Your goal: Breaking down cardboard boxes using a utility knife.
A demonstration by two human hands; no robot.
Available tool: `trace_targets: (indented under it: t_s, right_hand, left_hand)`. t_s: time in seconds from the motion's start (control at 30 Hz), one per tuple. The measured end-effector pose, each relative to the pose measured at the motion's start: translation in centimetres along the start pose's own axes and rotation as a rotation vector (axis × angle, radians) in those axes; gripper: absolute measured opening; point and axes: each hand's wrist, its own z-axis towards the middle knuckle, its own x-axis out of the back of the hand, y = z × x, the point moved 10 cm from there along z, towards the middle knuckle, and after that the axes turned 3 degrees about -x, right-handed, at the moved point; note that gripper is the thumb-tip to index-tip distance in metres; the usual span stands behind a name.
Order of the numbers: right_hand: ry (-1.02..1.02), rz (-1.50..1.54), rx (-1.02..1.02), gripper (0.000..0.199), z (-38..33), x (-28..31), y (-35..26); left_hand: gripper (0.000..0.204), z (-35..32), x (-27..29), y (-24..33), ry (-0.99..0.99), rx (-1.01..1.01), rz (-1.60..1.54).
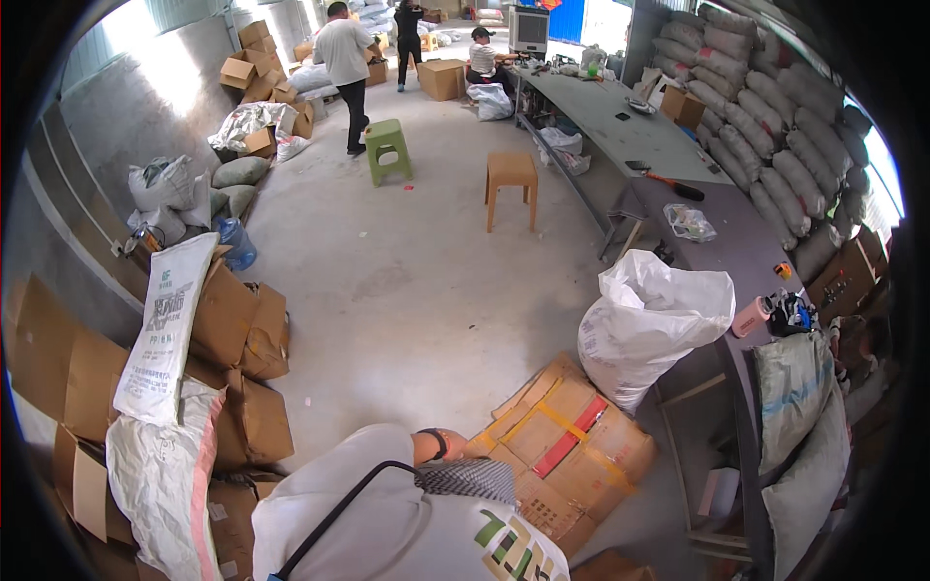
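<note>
My left hand (pixel 465 446), with a black band at the wrist, reaches across from my white sleeve (pixel 373 450) and rests against the near left side of a large cardboard box (pixel 552 455). Its fingers blend into the cardboard, so I cannot tell how they are bent. Yellow tape and a red strip run across the box's top. Grey checked cloth (pixel 472 480) shows just below my wrist. My right hand is out of view. Right behind the box stands a big white woven sack (pixel 644 324) with its mouth gaping.
Cardboard boxes (pixel 228 320) and woven sacks (pixel 165 324) crowd the left wall. A green stool (pixel 388 155) and a tan stool (pixel 511 174) stand on the floor. Long tables (pixel 620 136) line the right, before stacked sacks (pixel 756 116). Several people (pixel 346 68) are farther back.
</note>
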Motion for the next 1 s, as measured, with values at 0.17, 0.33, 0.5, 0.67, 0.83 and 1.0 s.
trace_targets:
  t_s: [0.17,0.33,0.5,0.67,0.83,1.0]
  right_hand:
    - [-0.009,0.015,0.050,0.033,-1.8,1.9,4.5]
    - [-0.116,0.026,0.087,0.034,-6.2,-0.4,10.5]
    - [-0.294,0.046,0.106,0.035,-12.9,-6.5,14.7]
    - [-0.433,0.091,0.111,0.036,-17.5,-12.2,16.8]
    - [-0.495,0.223,0.028,0.037,-21.5,-18.2,17.4]
    - [-0.410,0.504,-0.129,0.040,-27.7,-13.3,8.9]
  left_hand:
    - [0.034,-3.8,-5.8,-7.6,0.393,0.230,-0.208]
    - [0.038,-10.5,-20.5,-9.7,0.331,0.492,-0.276]
    - [0.035,-13.9,-30.6,-1.6,0.219,0.285,-0.105]
    - [0.032,-25.2,-31.0,-0.7,0.448,0.388,-0.304]
    - [0.037,-34.1,-40.1,-6.6,0.250,0.670,-0.257]
    - [0.037,-35.1,-41.6,-5.6,0.057,0.559,-0.160]
